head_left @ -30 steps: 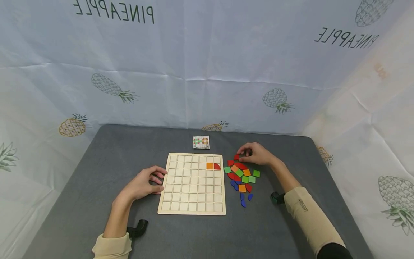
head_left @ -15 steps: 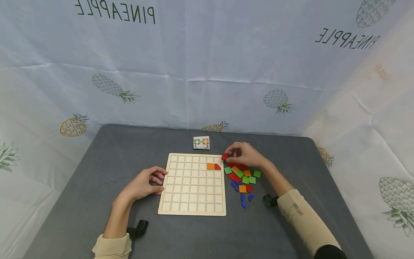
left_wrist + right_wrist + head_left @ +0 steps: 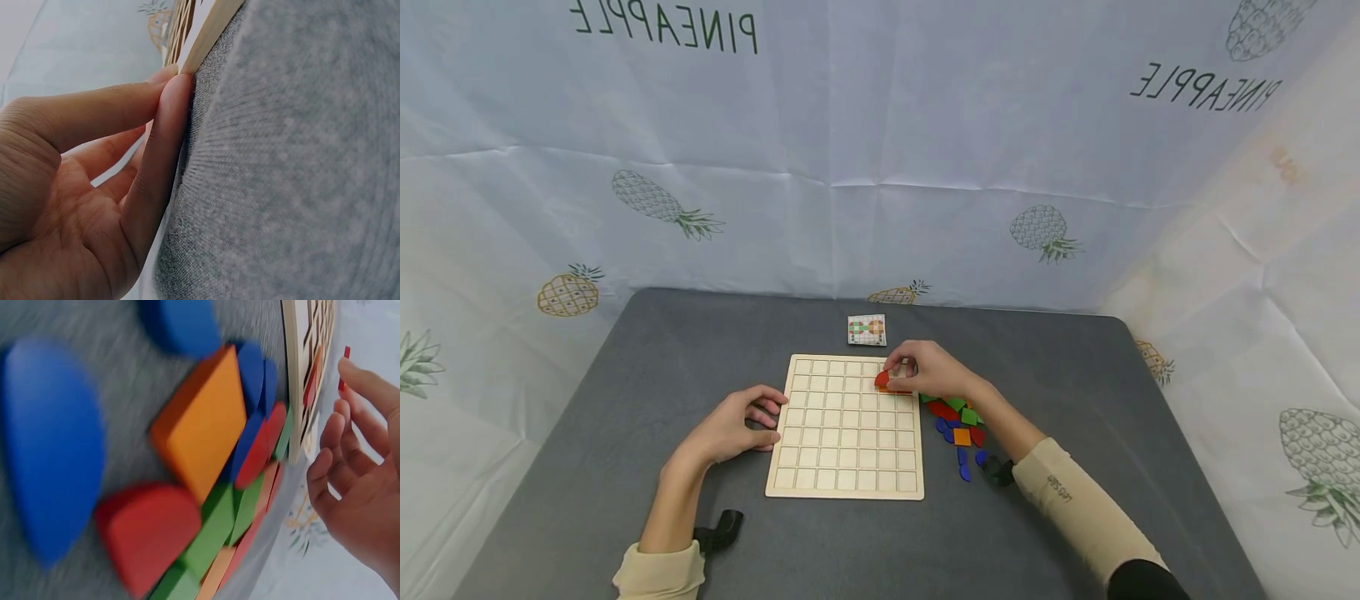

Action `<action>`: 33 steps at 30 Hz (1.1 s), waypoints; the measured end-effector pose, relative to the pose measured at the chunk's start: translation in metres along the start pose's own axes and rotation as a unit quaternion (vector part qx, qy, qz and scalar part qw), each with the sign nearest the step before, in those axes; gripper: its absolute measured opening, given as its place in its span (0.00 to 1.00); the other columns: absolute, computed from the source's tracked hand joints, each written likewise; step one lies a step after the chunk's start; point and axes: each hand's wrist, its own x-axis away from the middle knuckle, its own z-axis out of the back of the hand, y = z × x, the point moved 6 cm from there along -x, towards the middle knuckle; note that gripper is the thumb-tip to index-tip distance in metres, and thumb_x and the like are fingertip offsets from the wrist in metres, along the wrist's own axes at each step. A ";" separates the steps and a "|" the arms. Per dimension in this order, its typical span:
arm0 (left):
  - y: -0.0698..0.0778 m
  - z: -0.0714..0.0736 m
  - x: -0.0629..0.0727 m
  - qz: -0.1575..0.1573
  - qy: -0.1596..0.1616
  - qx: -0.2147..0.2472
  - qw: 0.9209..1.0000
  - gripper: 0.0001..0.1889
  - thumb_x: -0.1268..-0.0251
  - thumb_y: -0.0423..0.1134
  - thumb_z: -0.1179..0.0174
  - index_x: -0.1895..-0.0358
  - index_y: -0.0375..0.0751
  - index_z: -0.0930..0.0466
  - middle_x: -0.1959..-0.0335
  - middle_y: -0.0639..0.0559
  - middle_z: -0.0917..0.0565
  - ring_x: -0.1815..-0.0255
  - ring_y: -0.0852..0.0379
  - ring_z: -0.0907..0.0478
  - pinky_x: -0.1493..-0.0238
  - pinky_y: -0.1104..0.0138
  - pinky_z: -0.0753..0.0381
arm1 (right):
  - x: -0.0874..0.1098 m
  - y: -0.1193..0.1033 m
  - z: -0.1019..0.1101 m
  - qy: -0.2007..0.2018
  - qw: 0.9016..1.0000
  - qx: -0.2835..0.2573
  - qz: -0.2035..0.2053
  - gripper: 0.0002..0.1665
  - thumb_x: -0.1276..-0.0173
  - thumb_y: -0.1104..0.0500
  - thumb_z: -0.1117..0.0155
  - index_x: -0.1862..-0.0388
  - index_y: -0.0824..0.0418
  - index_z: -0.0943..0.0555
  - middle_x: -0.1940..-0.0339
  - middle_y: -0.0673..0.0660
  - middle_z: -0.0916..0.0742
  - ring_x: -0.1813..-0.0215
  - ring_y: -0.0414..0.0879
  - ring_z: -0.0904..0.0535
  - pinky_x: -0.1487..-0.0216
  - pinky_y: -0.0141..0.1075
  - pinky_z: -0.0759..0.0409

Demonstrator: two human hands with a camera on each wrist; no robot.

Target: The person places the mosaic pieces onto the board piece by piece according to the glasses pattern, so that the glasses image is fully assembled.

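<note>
The wooden grid board [image 3: 846, 454] lies flat on the dark grey table. At its left edge my left hand [image 3: 730, 429] holds it with thumb and fingertips; in the left wrist view thumb and finger meet at the board's pale edge [image 3: 209, 34]. My right hand [image 3: 932, 371] is over the board's upper right part and pinches a red rounded-edge tile [image 3: 881, 379] between thumb and fingertips. Seen from the right wrist, that tile [image 3: 347, 357] stands edge-on, apart from the board. An orange square and a red tile set in the grid are mostly hidden under this hand.
Loose blue tiles [image 3: 964, 471], an orange square tile [image 3: 962, 437] and several red and green tiles are heaped right of the board, partly behind the right forearm. A small patterned card [image 3: 867, 330] lies beyond the board. A pineapple-print cloth [image 3: 880, 167] hangs behind the table.
My right hand has carried the red tile leftward from the heap, past the board's right edge, to above the upper right squares. The left hand has stayed at the board's edge.
</note>
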 end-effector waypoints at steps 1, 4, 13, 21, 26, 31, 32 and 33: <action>0.000 0.000 0.000 0.000 0.000 0.000 1.000 0.28 0.35 0.22 0.28 0.33 0.27 0.24 0.45 0.34 0.23 0.53 0.49 0.20 0.64 0.61 0.06 | -0.002 -0.002 -0.002 -0.001 1.000 0.002 -0.001 0.14 0.27 0.55 0.23 0.48 0.60 0.11 0.53 0.57 0.11 0.63 0.39 0.21 0.59 0.30 0.18; 0.000 0.000 0.000 -0.001 -0.001 -0.001 1.000 0.28 0.35 0.22 0.28 0.33 0.27 0.24 0.45 0.34 0.23 0.53 0.49 0.20 0.63 0.61 0.06 | -0.008 -0.005 -0.009 -0.002 1.000 0.019 -0.013 0.14 0.28 0.53 0.22 0.49 0.59 0.10 0.54 0.56 0.10 0.63 0.37 0.21 0.59 0.29 0.18; 0.000 0.000 0.000 -0.003 0.000 -0.004 1.000 0.28 0.35 0.22 0.28 0.33 0.26 0.24 0.46 0.34 0.23 0.53 0.50 0.20 0.64 0.61 0.06 | -0.016 -0.009 -0.019 -0.003 0.997 0.063 -0.039 0.14 0.28 0.52 0.22 0.48 0.56 0.09 0.55 0.53 0.09 0.63 0.36 0.21 0.60 0.29 0.19; 0.002 0.000 0.000 0.001 0.003 -0.005 1.000 0.28 0.35 0.22 0.28 0.33 0.27 0.24 0.46 0.34 0.23 0.54 0.49 0.20 0.63 0.62 0.06 | -0.015 -0.016 -0.020 -0.001 0.998 0.064 -0.010 0.13 0.28 0.54 0.22 0.49 0.57 0.08 0.53 0.55 0.09 0.62 0.38 0.21 0.60 0.29 0.20; 0.002 0.000 0.000 0.003 0.003 -0.005 1.000 0.28 0.35 0.22 0.28 0.33 0.27 0.24 0.46 0.34 0.23 0.53 0.49 0.20 0.63 0.62 0.06 | -0.014 -0.015 -0.020 -0.003 0.998 0.066 -0.011 0.13 0.27 0.54 0.23 0.48 0.58 0.08 0.52 0.56 0.10 0.61 0.39 0.20 0.59 0.28 0.20; 0.001 0.000 0.000 0.002 0.004 -0.005 1.000 0.28 0.36 0.22 0.28 0.33 0.27 0.24 0.45 0.34 0.23 0.53 0.49 0.20 0.63 0.62 0.06 | -0.010 -0.009 -0.011 0.004 0.999 0.037 -0.014 0.13 0.27 0.54 0.23 0.47 0.59 0.09 0.52 0.57 0.10 0.62 0.38 0.20 0.58 0.30 0.18; 0.001 0.000 0.000 0.001 0.003 -0.005 1.000 0.28 0.36 0.22 0.28 0.33 0.27 0.24 0.45 0.34 0.23 0.53 0.49 0.20 0.63 0.62 0.06 | -0.008 -0.007 -0.008 0.008 0.999 0.030 -0.016 0.14 0.27 0.55 0.23 0.47 0.59 0.09 0.52 0.57 0.10 0.63 0.38 0.20 0.59 0.30 0.18; 0.001 0.000 0.000 0.001 0.003 -0.005 1.000 0.28 0.36 0.22 0.28 0.33 0.27 0.24 0.45 0.34 0.23 0.53 0.49 0.20 0.63 0.62 0.06 | -0.006 -0.004 -0.005 0.011 0.999 0.023 -0.018 0.14 0.27 0.55 0.23 0.47 0.60 0.09 0.53 0.57 0.10 0.64 0.38 0.21 0.59 0.30 0.18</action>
